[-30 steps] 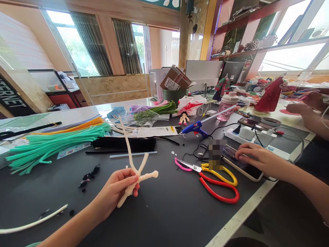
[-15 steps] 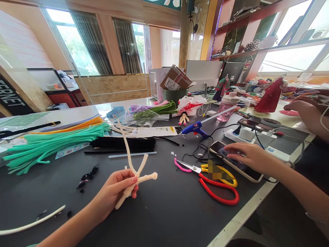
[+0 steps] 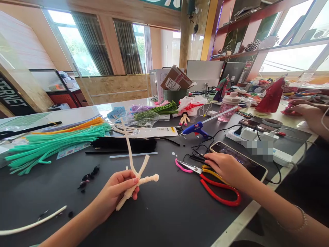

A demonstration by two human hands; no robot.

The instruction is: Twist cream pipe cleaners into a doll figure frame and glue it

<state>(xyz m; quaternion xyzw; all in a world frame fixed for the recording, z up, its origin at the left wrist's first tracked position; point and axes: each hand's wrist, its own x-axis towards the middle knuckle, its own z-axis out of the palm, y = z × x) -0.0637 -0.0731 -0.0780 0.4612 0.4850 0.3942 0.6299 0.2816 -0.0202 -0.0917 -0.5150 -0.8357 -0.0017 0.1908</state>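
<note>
In my left hand [image 3: 124,187] is a cream pipe-cleaner figure [image 3: 147,179], pinched between thumb and fingers. It has a wrapped, knob-ended limb pointing right, and long loose stems rise from it. My right hand [image 3: 226,168] is over the yellow handle of the scissors [image 3: 221,192], with its fingers closed at a slim black object [image 3: 196,158]. Its fingertips partly hide that object, so its kind is unclear. The scissors have one red and one yellow handle and lie beside a phone [image 3: 239,159].
Green pipe cleaners [image 3: 56,144] and a black bundle [image 3: 125,145] lie at left and centre. Behind the scissors rests a blue glue gun [image 3: 195,129] with its cord. A power strip [image 3: 259,145] and a pink bottle [image 3: 228,106] stand right. Another person's hand [image 3: 308,113] is at far right.
My right hand has moved left and toward me, from over the phone to the scissors' yellow handle and the slim black object. My left hand still holds the figure in nearly the same place.
</note>
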